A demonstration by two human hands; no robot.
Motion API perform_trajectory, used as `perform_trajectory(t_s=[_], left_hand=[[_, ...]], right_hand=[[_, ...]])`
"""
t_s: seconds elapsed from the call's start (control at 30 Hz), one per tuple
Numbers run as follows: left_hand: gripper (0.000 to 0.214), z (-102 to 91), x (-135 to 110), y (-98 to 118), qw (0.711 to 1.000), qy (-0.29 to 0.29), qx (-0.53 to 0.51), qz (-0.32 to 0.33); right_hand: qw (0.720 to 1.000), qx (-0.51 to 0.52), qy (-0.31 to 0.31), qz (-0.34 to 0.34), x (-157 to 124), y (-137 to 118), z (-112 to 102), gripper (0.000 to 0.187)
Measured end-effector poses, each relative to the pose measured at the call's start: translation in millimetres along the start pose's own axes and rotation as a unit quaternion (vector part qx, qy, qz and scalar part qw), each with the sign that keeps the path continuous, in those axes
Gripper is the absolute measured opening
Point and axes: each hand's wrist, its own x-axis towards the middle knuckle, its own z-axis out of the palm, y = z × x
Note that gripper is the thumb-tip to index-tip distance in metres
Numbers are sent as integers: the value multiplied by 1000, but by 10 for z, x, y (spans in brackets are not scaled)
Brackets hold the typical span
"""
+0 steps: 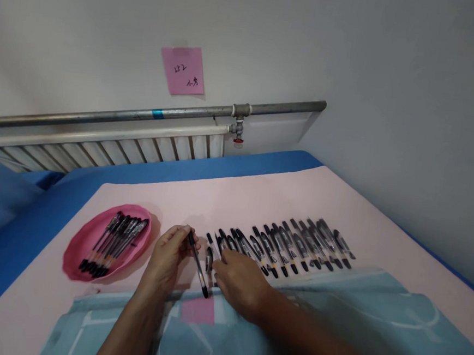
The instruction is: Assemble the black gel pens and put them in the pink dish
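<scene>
My left hand (pixel 170 254) is closed around a black pen (pixel 198 264), which slants from my fingers down to the right. My right hand (pixel 240 279) rests on the pink sheet (pixel 235 199), its fingers bent over the left end of a row of several black pens (pixel 285 244) that lie side by side. Whether those fingers grip one of the pens is hidden. A pink oval tray (pixel 88 242) to the left holds several more black pens (pixel 115 237) in a bundle.
A light blue printed cloth (pixel 364 330) covers the near part of the surface, with a pink patch (pixel 197 310) below my hands. Blue bedding (pixel 20 226) borders the sheet. A radiator (pixel 99 150), a metal pipe (pixel 152 113) and a pink note (pixel 183 70) are on the wall behind.
</scene>
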Motion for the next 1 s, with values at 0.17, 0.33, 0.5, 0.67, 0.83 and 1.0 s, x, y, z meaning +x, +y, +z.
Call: perform_trajectory(t_s=[0.17, 0.33, 0.5, 0.67, 0.83, 1.0], left_hand=[[25, -19, 6, -14, 1000, -5, 0, -1], [25, -22, 9, -7, 1000, -4, 1, 3], [25, -22, 9, 4, 1000, 0, -2, 2], [24, -65, 34, 7, 1000, 0, 4, 7], [22, -114, 69, 14, 1000, 1, 8, 14], [23, -129, 72, 18, 1000, 2, 8, 15]], right_hand=[[1000, -13, -5, 3, 0, 13, 6, 15], [1000, -11, -3, 16, -2, 20, 5, 13], [1000, 1, -19, 17, 10, 34, 11, 14], [1000, 0, -22, 20, 14, 53, 42, 16], [1000, -3, -7, 13, 9, 59, 62, 17], [999, 19, 14, 24, -2, 73, 59, 18]])
